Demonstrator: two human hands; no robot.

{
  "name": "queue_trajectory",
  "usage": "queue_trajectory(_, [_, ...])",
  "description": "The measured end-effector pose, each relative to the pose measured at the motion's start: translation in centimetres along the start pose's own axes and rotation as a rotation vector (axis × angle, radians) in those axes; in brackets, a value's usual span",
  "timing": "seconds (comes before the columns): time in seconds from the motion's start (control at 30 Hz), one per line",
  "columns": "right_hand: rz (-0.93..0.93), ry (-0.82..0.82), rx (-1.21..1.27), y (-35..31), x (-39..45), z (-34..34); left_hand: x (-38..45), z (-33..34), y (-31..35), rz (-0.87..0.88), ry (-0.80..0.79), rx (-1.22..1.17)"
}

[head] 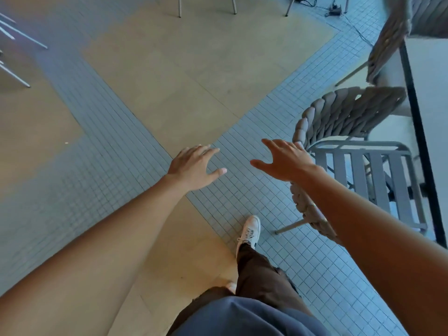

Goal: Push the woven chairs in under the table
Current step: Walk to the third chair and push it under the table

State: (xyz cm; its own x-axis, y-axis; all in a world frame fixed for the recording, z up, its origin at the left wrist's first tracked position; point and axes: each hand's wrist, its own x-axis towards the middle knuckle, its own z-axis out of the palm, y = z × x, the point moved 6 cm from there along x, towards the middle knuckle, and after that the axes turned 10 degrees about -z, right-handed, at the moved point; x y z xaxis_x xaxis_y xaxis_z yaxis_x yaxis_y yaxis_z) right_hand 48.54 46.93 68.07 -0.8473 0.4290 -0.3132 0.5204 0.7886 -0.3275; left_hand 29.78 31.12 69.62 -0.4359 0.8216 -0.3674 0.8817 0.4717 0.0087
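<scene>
Woven chair faces the table, seat partly under its dark edge. Left hand and right hand hover with fingers spread, holding nothing; open tiled floor lies behind.

A café or canteen seating area is being suggested: grey rope-woven chairs with slatted seats are being shown beside a white black-edged table, on beige-and-grey tiled flooring.
</scene>
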Motion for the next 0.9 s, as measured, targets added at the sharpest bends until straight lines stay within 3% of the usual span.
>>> queue_trajectory(0.47, [0.12,0.014,0.053,9.3,8.7,-7.0,17.5,-7.1,2.8,0.083,0.03,-0.005])
queue_trajectory(0.9, [0.438,0.085,0.148,19.9,17.6,-13.6,38.0,-13.9,6.6,0.336,0.017,0.074])
